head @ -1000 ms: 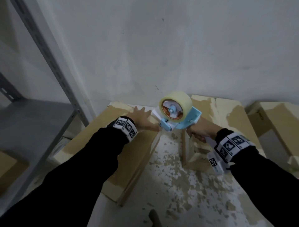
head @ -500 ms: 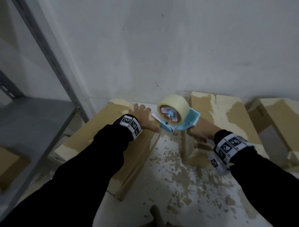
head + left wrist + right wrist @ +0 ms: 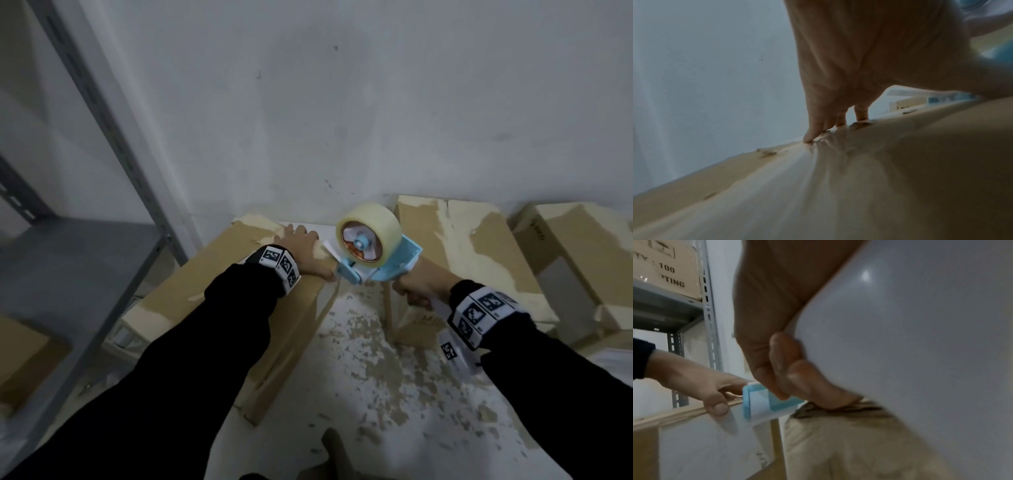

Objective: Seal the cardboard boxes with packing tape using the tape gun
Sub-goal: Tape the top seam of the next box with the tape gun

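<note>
Left hand [image 3: 306, 251] lies flat, palm down, on top of left cardboard box [image 3: 219, 308], fingers straight and spread, thumb at box's right edge beside tape gun [image 3: 375, 260]. Right hand [image 3: 416, 286] curls round tape gun's handle, gun's front touching that edge, tape roll [image 3: 368, 236] upright. Both arms outstretched in black sleeves. Three cardboard boxes against wall: left, middle [image 3: 479, 253], right [image 3: 575, 246]. One tape gun, one roll. One metal shelf [image 3: 68, 246] at left.

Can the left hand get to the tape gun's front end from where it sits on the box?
Probably yes. The left hand lies flat on the box, its thumb right beside the tape gun; nothing stands between them.
</note>
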